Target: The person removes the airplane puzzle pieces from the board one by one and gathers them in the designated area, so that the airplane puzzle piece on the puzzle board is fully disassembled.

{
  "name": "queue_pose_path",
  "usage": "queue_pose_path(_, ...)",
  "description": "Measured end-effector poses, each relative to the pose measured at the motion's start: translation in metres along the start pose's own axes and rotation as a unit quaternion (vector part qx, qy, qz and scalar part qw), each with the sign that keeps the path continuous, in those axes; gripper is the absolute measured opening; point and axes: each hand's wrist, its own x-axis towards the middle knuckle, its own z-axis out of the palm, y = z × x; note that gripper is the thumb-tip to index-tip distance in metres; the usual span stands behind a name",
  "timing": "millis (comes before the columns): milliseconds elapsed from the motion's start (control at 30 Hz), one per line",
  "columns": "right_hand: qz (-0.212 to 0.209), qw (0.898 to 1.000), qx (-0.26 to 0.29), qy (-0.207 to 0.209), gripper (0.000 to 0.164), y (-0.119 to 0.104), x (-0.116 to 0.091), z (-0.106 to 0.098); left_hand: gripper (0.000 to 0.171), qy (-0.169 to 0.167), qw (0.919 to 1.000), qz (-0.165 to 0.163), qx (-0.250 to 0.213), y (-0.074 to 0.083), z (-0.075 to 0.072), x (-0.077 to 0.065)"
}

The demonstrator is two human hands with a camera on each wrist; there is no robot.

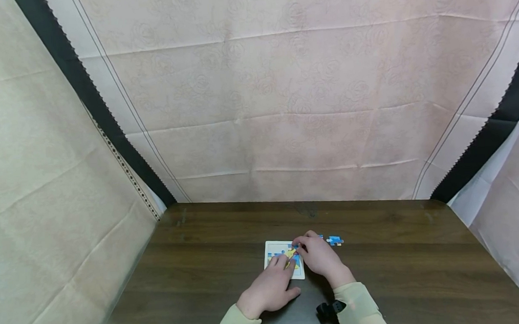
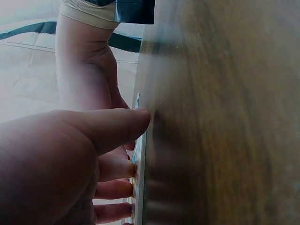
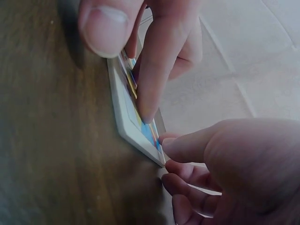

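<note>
A small jigsaw puzzle in a white frame (image 1: 270, 244) lies on the table, with blue and yellow pieces in it. My left hand (image 1: 269, 287) rests its extended fingers on the puzzle's near part, its thumb out to the side. In the right wrist view, a left finger (image 3: 154, 79) presses down on the picture. My right hand (image 1: 320, 256) is at the frame's right side, fingers curled. Its thumb and forefinger come together on a blue puzzle piece (image 1: 296, 246), mostly hidden by the fingers. In the left wrist view the frame shows only edge-on beyond the left thumb (image 2: 124, 125).
Loose blue puzzle pieces (image 1: 335, 240) lie just right of the right hand. The dark wooden table (image 1: 203, 263) meets pale fabric walls (image 1: 283, 107) at its back and sides. A black device (image 1: 331, 310) is strapped on the right wrist.
</note>
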Motion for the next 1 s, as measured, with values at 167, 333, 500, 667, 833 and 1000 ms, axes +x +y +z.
queue_pose_path(167, 0.008, 1.0, 0.0, 0.0, 0.015, 0.0003, 0.0002, 0.0022, 0.071, -0.003, 1.0, 0.0, -0.003, -0.0001, 0.0003, 0.0)
queue_pose_path(333, 0.006, 1.0, 0.0, 0.004, 0.014, -0.0005, 0.0005, 0.0022, 0.071, -0.007, 1.0, -0.003, -0.005, -0.0004, 0.0007, 0.0004)
queue_pose_path(500, 0.006, 1.0, -0.003, 0.006, 0.014, -0.0011, 0.0011, 0.0023, 0.071, -0.006, 1.0, -0.005, -0.003, -0.0005, 0.0003, -0.0001)
queue_pose_path(667, 0.003, 1.0, -0.005, 0.007, 0.016, -0.0006, 0.001, 0.0013, 0.07, -0.007, 0.9999, -0.006, -0.005, 0.0005, -0.001, -0.0004)
queue_pose_path(833, 0.007, 1.0, 0.001, 0.004, 0.017, -0.0005, 0.0014, 0.0013, 0.07, -0.006, 1.0, -0.006, -0.005, 0.0012, -0.0015, -0.0007)
queue_pose_path(1000, 0.015, 1.0, 0.005, 0.002, 0.017, 0.0004, 0.0022, 0.0022, 0.071, -0.006, 0.9999, -0.008, -0.007, 0.0019, -0.0018, -0.0004)
